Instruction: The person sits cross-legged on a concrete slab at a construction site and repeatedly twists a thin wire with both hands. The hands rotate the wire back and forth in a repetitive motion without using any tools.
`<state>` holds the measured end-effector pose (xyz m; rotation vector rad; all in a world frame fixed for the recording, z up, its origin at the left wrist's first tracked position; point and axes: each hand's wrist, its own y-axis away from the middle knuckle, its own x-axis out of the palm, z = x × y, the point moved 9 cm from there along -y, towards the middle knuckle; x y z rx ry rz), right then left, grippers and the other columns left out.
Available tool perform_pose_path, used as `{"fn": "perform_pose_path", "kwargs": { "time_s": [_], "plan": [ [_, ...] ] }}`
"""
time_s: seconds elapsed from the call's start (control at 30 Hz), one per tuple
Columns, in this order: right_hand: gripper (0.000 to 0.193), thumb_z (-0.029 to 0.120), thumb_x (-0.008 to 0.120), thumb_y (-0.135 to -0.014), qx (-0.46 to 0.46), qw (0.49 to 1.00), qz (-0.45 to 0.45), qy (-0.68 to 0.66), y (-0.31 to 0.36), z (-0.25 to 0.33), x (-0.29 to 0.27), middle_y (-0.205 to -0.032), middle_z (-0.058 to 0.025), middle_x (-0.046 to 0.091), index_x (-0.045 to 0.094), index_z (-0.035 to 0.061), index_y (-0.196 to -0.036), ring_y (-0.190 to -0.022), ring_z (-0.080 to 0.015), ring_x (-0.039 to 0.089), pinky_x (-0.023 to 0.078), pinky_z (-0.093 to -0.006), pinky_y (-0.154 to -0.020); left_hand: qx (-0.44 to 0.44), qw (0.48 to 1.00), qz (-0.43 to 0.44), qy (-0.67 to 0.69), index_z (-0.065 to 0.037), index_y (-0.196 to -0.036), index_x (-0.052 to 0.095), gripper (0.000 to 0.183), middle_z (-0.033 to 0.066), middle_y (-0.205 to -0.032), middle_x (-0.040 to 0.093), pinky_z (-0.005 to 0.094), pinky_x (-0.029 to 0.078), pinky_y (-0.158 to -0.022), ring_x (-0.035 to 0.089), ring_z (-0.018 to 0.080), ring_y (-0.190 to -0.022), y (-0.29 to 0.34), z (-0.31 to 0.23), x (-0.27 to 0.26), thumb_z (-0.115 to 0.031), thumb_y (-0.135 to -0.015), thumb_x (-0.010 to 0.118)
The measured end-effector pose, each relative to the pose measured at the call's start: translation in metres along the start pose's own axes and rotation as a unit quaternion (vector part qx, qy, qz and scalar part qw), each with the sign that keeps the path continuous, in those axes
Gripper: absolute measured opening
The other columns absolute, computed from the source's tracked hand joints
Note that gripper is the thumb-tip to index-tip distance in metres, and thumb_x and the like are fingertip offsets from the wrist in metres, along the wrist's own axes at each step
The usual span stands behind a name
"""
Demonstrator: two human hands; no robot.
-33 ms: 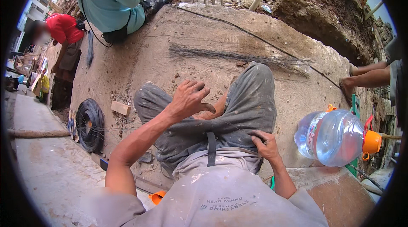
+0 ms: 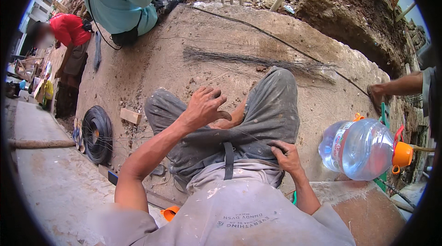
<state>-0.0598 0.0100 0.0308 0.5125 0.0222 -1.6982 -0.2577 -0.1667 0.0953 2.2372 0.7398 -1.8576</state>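
Observation:
My left hand (image 2: pixel 205 106) hovers over my crossed legs, fingers loosely bent and thumb apart, with nothing visible in it. By my right thigh, my right hand (image 2: pixel 286 156) is closed, thumb against the fingers, on a thin dark wire (image 2: pixel 252 136) that runs up over the grey trousers (image 2: pixel 271 103). A long bundle of cut wires (image 2: pixel 239 58) lies on the concrete beyond my knees. To my left a coil of black wire (image 2: pixel 97 134) rests on the slab, loose strands trailing toward me.
A wood block (image 2: pixel 130 116) lies near the coil. At right sits a large water bottle (image 2: pixel 357 149) with an orange cup (image 2: pixel 403 154). A black cable (image 2: pixel 276 39) crosses the slab. One person in teal (image 2: pixel 120 2) sits ahead; another in red (image 2: pixel 71 29) bends at far left.
At the right edge, the standing person's legs have shifted, and now one overlaps the other. My hands hold nearly the same place.

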Motion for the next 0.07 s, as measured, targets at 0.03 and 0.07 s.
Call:
{"fn": "perform_pose_path", "kwargs": {
  "time_s": [0.03,0.07],
  "plan": [
    [0.021,0.005,0.059,-0.083,-0.006,1.000,0.002,-0.003,-0.0033,0.0043,0.0024,-0.094,-0.0127,0.071,0.067,-0.0022,-0.101,-0.088,-0.0161,0.066,0.049,-0.0270,-0.081,-0.007,1.000,0.016,0.010,-0.010,-0.092,0.063,0.052,0.0083,-0.089,0.055,0.0408,0.041,-0.081,0.055,0.0256,-0.091,0.0039,0.0047,0.0113,-0.043,-0.055,0.081],
    [0.021,0.006,0.059,-0.083,0.007,1.000,0.009,-0.017,-0.0045,0.0048,0.0029,-0.096,-0.0121,0.071,0.068,-0.0014,-0.101,-0.090,-0.0167,0.066,0.048,-0.0269,-0.083,0.001,1.000,0.014,-0.002,-0.011,-0.093,0.064,0.049,0.0085,-0.097,0.059,0.0397,0.041,-0.086,0.056,0.0250,-0.099,0.0102,0.0056,0.0183,-0.042,-0.059,0.081]
  ]
}}
